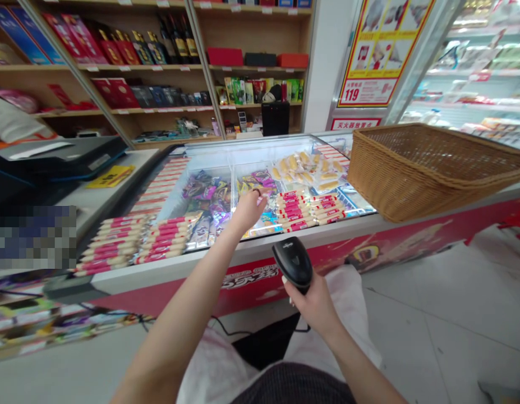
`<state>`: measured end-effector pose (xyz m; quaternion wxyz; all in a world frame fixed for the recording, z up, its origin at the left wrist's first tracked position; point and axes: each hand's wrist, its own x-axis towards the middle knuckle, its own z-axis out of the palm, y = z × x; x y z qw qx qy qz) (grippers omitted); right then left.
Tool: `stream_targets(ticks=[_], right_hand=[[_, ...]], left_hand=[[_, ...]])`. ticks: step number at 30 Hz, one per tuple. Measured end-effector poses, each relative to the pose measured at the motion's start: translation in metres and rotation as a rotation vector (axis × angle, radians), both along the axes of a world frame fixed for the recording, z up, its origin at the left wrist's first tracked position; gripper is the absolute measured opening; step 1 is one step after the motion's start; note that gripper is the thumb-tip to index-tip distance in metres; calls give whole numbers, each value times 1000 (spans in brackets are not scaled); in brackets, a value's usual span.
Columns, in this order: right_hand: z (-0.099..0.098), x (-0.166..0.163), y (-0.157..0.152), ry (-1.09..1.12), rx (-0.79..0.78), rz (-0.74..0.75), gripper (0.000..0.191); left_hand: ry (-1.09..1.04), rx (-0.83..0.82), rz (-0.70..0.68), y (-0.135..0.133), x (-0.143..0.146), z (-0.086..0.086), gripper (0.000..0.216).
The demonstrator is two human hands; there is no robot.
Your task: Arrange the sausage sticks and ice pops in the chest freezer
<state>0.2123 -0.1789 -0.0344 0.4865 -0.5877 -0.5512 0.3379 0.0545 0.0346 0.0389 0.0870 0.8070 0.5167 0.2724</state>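
My right hand point(312, 297) is wrapped round the handle of a black barcode scanner point(294, 262), its head tilted toward the freezer. My left hand point(250, 209) reaches out over the glass top of a chest freezer point(201, 148), fingers stretched forward and nothing visible in them. Just right of it, rows of wrapped sausages point(293, 211) with red labels lie on the glass. Beyond the fingertips sits a spread of clear packs of yellow food point(305, 168). Below the glass, dark and purple ice cream packets point(207, 191) show inside the freezer.
More wrapped sausages point(116, 241) lie at the freezer's left end. A wicker basket point(411, 174) rests on its right end. Left of it stands a counter with a yellow card point(111, 177). Behind are wooden shelves point(159, 67) of bottles and boxes. A cable point(230, 331) hangs below.
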Motion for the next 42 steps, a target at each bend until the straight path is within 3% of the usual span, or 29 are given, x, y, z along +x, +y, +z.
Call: stream_targets(ticks=[3,6,15,21,31,42], right_hand=[[-2,3,-1,-7,-13,-9,24],[-4,6,-2,1,-19,-18,25],[-4,2,-3,9,-11,-8,24],[0,-3,-3,9,5,4,25],[1,-17,3,-46,11,56,22],[15,-30,14,-63,44,63,19]], left_hand=[[-34,-55,-44,20,37,-2,37],[-54,-106,-58,35,54,-4,30],[-164,-201,-26,48,44,-7,36],[-336,-159,35,24,7,-6,24],[-645,-302,-73,-52,-64,-20,44],[-868,-324,-120,-66,-73,-31,47]])
